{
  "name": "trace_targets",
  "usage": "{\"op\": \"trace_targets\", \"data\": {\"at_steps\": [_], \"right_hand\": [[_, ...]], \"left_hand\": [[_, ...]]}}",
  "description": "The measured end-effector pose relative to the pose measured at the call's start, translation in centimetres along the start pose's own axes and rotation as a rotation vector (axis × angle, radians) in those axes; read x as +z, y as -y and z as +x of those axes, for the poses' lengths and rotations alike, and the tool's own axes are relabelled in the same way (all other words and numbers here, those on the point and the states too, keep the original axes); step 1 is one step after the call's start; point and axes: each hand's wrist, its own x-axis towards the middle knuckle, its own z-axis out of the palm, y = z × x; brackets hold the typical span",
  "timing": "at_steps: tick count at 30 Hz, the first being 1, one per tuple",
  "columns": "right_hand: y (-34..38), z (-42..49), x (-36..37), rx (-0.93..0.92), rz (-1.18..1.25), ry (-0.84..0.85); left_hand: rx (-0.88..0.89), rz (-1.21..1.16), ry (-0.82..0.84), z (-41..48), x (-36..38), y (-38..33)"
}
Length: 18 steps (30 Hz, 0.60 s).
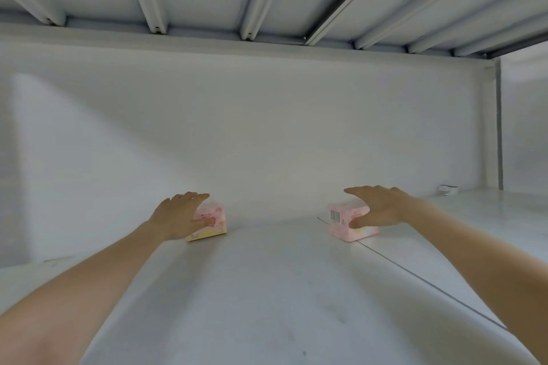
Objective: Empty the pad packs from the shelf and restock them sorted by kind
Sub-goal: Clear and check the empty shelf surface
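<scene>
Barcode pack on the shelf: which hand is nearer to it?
Right. The right hand is on the barcode pack, thumb against its front; the left hand is apart, on the yellow-based pack to its left.

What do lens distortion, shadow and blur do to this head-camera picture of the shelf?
Head view: the wide lens stretches the forearms; soft light leaves a brighter patch on the back wall at left; the left pack has blurred print, the right pack a sharper barcode.
</scene>
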Motion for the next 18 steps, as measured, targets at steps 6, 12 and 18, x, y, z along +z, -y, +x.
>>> {"op": "trace_targets", "data": {"at_steps": [6,12,18], "right_hand": [[-0.2,1.8,1.3,0.009,0.216,0.134],[0.4,1.9,0.9,-0.025,0.206,0.099],[1.8,0.3,-0.2,-0.052,0.232,0.089]], "left_hand": [[-0.043,-0.191,0.184,1.4,0.8,0.0],[-0.061,-0.148,0.177,1.7,0.4,-0.8],[-0.054,-0.229,0.183,-0.4,-0.9,-0.6]]}}
